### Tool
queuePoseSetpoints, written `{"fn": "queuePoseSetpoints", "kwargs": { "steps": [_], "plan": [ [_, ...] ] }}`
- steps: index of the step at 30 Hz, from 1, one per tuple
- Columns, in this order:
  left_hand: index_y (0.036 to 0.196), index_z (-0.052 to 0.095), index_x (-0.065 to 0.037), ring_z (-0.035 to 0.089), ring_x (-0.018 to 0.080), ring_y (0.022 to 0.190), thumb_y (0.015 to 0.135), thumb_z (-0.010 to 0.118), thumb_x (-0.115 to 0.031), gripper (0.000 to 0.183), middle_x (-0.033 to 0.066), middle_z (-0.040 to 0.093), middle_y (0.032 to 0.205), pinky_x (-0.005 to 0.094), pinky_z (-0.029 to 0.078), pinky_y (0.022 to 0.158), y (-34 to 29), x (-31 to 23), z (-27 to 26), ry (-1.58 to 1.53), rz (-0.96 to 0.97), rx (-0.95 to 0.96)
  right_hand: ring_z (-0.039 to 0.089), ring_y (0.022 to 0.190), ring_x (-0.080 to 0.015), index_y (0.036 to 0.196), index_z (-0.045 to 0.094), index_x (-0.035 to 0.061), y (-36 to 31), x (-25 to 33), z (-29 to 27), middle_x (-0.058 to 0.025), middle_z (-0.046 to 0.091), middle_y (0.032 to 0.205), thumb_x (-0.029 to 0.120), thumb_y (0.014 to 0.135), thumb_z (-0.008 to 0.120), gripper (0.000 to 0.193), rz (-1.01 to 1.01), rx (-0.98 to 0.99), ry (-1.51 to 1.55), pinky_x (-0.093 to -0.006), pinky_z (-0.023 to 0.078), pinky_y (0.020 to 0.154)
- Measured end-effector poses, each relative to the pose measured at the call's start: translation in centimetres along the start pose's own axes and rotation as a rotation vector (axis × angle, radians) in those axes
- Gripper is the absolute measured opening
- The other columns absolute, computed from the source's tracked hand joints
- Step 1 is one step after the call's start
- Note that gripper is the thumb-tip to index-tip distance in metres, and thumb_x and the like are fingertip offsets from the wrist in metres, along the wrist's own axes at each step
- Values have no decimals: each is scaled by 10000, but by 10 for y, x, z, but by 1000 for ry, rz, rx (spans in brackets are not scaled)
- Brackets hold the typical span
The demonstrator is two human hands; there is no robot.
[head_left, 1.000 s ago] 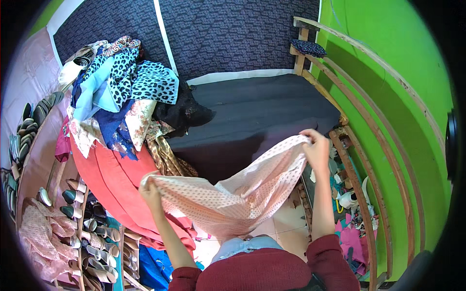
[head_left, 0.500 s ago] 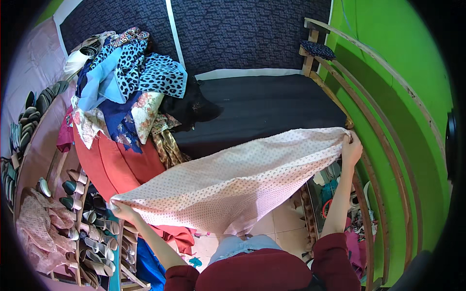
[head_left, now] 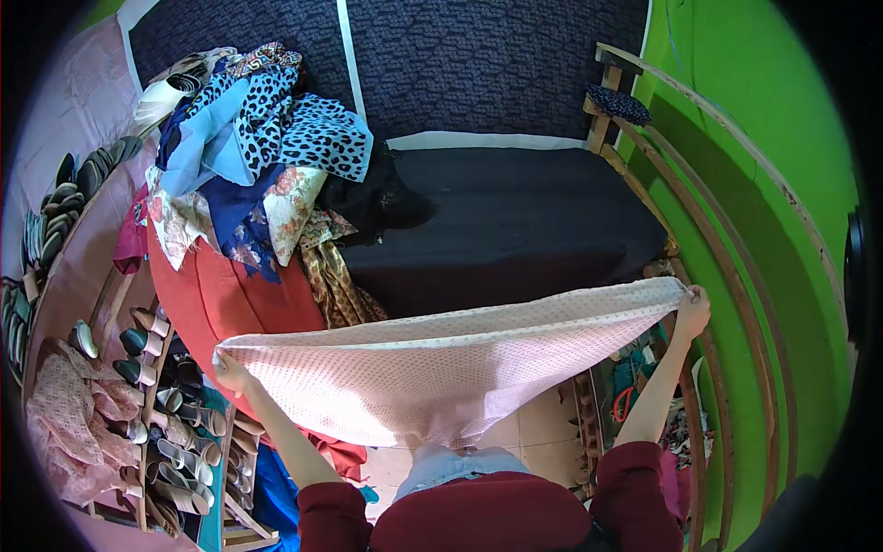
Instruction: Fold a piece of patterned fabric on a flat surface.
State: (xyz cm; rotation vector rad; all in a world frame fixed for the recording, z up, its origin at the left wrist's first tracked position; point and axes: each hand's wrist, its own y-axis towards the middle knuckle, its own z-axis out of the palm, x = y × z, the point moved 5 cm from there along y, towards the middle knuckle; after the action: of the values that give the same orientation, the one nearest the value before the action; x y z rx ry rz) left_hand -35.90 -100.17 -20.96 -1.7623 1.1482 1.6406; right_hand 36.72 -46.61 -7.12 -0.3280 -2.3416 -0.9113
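A pale pink cloth (head_left: 414, 386) with small dark dots is stretched between my two hands in front of my body. My left hand (head_left: 232, 375) grips its left corner, close to the red fabric. At the other end, my right hand (head_left: 693, 313) pinches the right corner near the wooden slats by the green wall. The cloth's upper edge runs nearly taut and sags slightly, with a fold open along the top. Its lower part hangs down toward my legs. Behind it lies a black-covered flat surface (head_left: 506, 221).
On the left, a heap of mixed fabrics (head_left: 267, 138) rests above red cloth (head_left: 230, 294). Racks of shoes (head_left: 189, 451) stand at the lower left, with pink lacy cloth (head_left: 74, 405) beside them. Wooden rails (head_left: 736, 248) line the right. Tiled floor (head_left: 543, 428) shows below.
Both hands have moved apart, pulling the cloth tauter. The cloth's upper edge has dropped nearer to me, uncovering more of the black surface. The whole view has shifted slightly.
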Motion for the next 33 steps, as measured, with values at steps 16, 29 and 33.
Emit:
{"fn": "queuePoseSetpoints", "kwargs": {
  "steps": [16,29,33],
  "plan": [
    [938,716,-121,654,268,749,795,635,-457,374,79,694,865,357,499,652,26,19,-12,161,91,-104,595,691,-103,971,643,10,12,-34,23,-71,643,810,125,799,461,276,441,664,992,-222,511,610],
    [958,685,-22,652,241,778,825,640,-336,343,123,686,863,363,497,691,-27,-36,-15,-147,113,187,619,900,-126,1086,572,-13,2,23,13,-79,644,923,134,933,481,231,41,616,787,-211,485,789],
    [861,660,12,595,185,773,811,651,-115,138,102,659,865,297,459,725,-68,-64,7,-261,438,430,553,719,-158,929,614,-33,-39,94,-4,-67,592,768,97,883,510,173,-374,310,489,-297,439,697]
  ]
}}
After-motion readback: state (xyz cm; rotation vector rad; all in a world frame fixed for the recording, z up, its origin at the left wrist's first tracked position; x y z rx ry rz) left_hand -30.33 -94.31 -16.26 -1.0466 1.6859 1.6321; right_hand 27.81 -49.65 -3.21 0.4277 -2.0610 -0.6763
